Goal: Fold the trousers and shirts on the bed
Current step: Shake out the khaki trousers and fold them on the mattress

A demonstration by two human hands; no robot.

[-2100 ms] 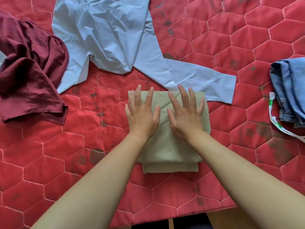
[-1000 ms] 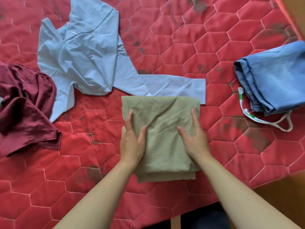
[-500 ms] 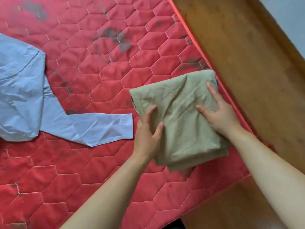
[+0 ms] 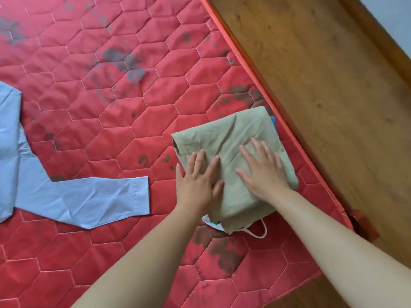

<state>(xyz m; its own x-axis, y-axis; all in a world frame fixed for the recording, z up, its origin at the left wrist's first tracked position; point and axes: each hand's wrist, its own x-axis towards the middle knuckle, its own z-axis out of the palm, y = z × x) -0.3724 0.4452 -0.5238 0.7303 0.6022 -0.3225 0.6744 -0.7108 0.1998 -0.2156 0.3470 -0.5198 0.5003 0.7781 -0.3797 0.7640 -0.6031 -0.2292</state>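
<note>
- Khaki cotton-looking cloth, folded into a thick, roughly square stack: that's the khaki garment (image 4: 222,138), lying on the mattress (image 4: 133,134) close to its right edge, with one corner nearly at the red piping.
- Both hands lie flat on top of it, fingers straight, so nothing is pinched or gripped.
- The left hand (image 4: 195,181) covers the stack's left edge, fingers together and pointing away from the person. Its little-finger side hangs over onto the mattress.
- The right hand (image 4: 262,172) sits fully on the cloth, right of the middle, with its fingers spread a bit. The stack sticks out past the fingertips and below both wrists.
- The cloth is matte and softly creased, with one long wrinkle running diagonally above the fingers. A stitched hem shows at the top left corner, and several layers show along the near edge.
- Something lies underneath it: a thin white cord (image 4: 264,230) loops out at the near corner, a white scrap (image 4: 211,222) with a green mark is beside it, and a sliver of blue fabric (image 4: 273,121) peeks out on the far right side. Can't tell what that lower item is.
- The mattress is red and quilted in hexagons with pale stitching, with dark grey smudges here and there.
- A light blue shirt (image 4: 89,196) lies well to the left, crinkly and thin, one long sleeve stretched flat toward the stack with its cuff stopping short of the left hand.
- A brown wooden bed frame (image 4: 322,85) runs diagonally along the right.
</note>
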